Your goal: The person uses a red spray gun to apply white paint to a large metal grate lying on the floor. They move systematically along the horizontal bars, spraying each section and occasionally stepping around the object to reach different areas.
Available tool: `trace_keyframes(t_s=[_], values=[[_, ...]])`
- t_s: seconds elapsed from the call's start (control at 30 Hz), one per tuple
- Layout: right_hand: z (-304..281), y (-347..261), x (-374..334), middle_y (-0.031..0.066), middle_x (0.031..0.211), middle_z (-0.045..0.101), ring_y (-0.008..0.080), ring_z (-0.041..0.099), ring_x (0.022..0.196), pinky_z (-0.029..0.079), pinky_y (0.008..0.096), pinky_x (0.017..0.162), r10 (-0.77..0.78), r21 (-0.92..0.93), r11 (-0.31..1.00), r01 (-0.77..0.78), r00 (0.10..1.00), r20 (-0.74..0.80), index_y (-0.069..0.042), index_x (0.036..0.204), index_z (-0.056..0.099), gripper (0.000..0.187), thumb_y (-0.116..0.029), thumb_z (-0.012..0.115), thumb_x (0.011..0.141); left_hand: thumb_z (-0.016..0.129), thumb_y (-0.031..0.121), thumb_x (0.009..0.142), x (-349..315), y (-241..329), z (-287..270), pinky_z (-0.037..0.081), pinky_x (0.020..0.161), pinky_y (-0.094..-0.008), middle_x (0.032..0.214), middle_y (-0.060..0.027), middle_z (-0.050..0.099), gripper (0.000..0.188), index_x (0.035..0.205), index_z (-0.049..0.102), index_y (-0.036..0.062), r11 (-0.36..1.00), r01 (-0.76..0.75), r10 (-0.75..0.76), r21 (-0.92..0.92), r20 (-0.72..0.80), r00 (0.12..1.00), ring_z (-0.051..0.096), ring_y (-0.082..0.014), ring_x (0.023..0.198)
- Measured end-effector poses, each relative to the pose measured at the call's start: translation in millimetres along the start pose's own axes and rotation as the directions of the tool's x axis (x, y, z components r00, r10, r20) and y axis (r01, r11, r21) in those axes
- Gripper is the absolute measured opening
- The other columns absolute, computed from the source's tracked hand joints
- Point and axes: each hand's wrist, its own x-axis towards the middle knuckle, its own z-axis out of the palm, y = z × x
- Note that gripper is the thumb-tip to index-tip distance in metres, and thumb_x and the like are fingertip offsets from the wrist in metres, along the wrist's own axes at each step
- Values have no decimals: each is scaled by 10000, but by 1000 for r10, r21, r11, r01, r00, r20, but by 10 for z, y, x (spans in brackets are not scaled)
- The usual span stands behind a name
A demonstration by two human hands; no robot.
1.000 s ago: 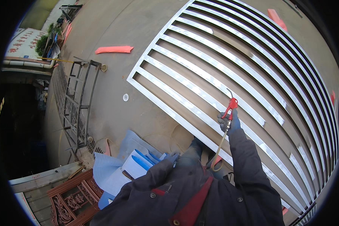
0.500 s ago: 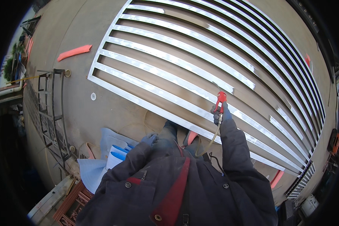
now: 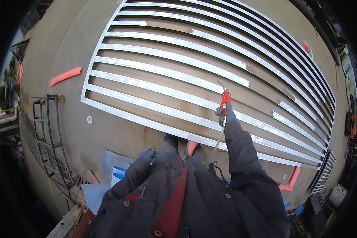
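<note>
A large frame of parallel silvery metal bars point(image 3: 154, 126) lies on the ground before me, its bars marked with whitish patches. My right hand point(image 3: 222, 114), in a dark glove, grips a red air blow gun point(image 3: 225, 98) over the bars. Its thin bent nozzle points away from me, and a pale hose point(image 3: 217, 148) runs from the metal fitting at its grip back toward my body. My left hand point(image 3: 148, 154), gloved in blue-grey, rests low beside my left leg with its fingers loosely apart. I see nothing in it.
A dark metal ladder-like rack point(image 3: 53, 137) stands at the left. Bluish-white sheet material point(image 3: 94, 195) lies by my left arm. A pink-red strip point(image 3: 66, 76) lies left of the frame; another bent piece point(image 3: 292, 180) is under its near right corner. A smaller slatted grate point(image 3: 323, 171) lies beyond.
The whole view has shifted, so the frame's left part sits further left and lower. My right hand still holds the blow gun, its nozzle now showing more plainly. The left hand stays by my leg.
</note>
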Motion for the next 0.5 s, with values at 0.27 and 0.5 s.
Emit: trace_keyframes(t_s=[0.27, 0.5], values=[[-1589, -452, -343, 78, 762, 687, 118, 448, 428, 334, 288, 387, -128, 308, 898, 315, 856, -502, -51, 1092, 621, 765, -749, 329, 979, 554, 238, 1029, -140, -31, -91, 457, 641, -246, 983, -69, 673, 322, 1287, 586, 47, 996, -39, 38, -83, -22, 999, 588, -116, 771], [-3892, -771, -1386, 153, 874, 709, 103, 447, 429, 360, 240, 363, -147, 429, 672, 604, 677, -721, 14, 1199, 596, 849, -774, 412, 942, 558, 219, 1017, -107, -263, 14, 444, 599, -236, 955, -86, 674, 303, 1261, 596, 44, 999, 35, -36, -20, -38, 999, 601, -134, 735]])
